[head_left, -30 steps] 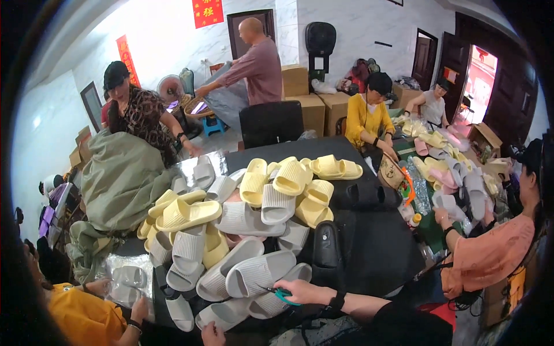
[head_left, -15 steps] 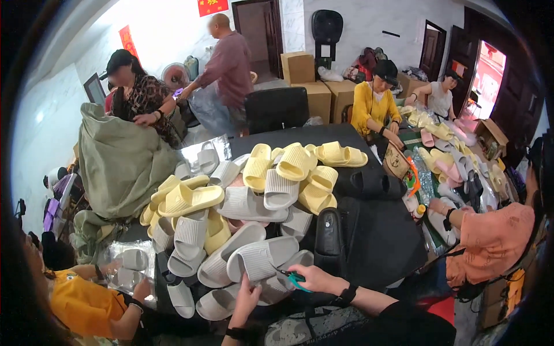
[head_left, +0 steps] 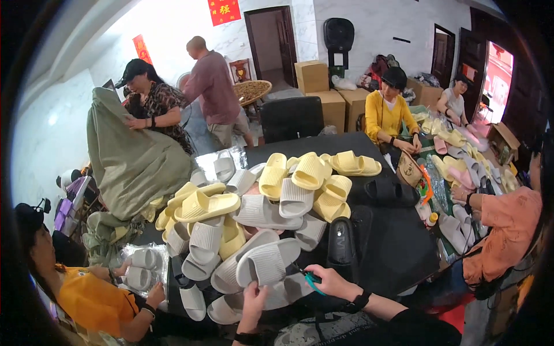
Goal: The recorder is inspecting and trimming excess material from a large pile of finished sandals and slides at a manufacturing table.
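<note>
My left hand [head_left: 254,303] pinches the near edge of a grey ribbed slide slipper [head_left: 270,262], which is tilted up on top of other grey slippers. Closed around the teal handles of small scissors [head_left: 312,281] is my right hand [head_left: 333,284]. The dark blades point at the slipper's right side; whether they touch it I cannot tell. Grey slippers [head_left: 222,308] lie under and beside my left hand. Behind, a heap of yellow slippers [head_left: 208,206] and grey ones covers the middle of the black table [head_left: 398,242]. A black slipper [head_left: 343,242] lies beyond my right hand.
At left, a person in orange [head_left: 95,300] handles grey slippers in a clear bag [head_left: 164,277]. Another holds a large green sack [head_left: 130,155]. A black chair [head_left: 293,118] stands behind the table. People at right work around more slippers [head_left: 456,167] and a glue-like bottle [head_left: 431,219].
The whole view has shifted slightly, moving the scene right and down. My hands keep hold of the slipper and scissors. At the back, the person in the maroon shirt has turned and bent toward the sack.
</note>
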A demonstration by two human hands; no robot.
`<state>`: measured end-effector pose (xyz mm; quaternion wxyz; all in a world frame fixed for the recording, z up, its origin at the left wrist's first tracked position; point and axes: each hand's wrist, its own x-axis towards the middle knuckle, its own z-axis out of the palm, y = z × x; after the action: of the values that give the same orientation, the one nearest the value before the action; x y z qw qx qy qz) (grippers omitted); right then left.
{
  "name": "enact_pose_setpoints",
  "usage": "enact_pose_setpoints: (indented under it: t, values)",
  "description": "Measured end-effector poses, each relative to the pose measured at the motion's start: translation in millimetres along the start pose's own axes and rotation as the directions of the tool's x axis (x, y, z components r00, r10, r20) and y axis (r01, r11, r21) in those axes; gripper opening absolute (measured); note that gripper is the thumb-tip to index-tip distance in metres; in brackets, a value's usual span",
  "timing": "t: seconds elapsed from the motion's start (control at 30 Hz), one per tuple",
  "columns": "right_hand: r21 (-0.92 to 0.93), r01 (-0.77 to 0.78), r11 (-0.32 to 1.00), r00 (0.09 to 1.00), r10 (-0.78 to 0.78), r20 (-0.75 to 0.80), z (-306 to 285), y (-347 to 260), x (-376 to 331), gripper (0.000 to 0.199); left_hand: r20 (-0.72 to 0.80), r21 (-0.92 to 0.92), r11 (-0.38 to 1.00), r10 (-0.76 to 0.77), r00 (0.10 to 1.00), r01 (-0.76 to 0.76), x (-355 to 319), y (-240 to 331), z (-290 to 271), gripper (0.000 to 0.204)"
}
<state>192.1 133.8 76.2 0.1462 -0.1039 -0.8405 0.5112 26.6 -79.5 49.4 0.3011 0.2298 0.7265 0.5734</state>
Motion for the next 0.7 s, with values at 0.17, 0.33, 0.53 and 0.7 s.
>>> enact_pose_setpoints:
  t: [0.17,0.33,0.53,0.7]
  values:
    - [0.025,0.012,1.0,0.986,-0.007,-0.165,-22.0,-22.3,5.1,0.04,-0.252,0.343,0.907,0.34,0.906,-0.245,0.4,38.4,-12.1,0.023]
    - [0.047,-0.021,0.999,0.964,0.033,-0.263,-42.9,-43.5,17.6,0.044,-0.003,0.596,0.713,0.462,0.887,-0.369,-2.7,83.6,-18.8,0.032]
    - [-0.052,0.092,0.994,0.96,-0.102,-0.259,-48.5,-69.8,23.6,0.05,0.239,0.614,0.619,0.445,0.863,-0.489,3.0,113.9,0.7,0.031]
    - [-0.103,0.127,0.987,0.955,-0.15,-0.257,-43.6,-77.1,25.3,0.052,0.433,0.646,0.458,0.438,0.788,-0.61,8.9,121.0,17.8,0.03]
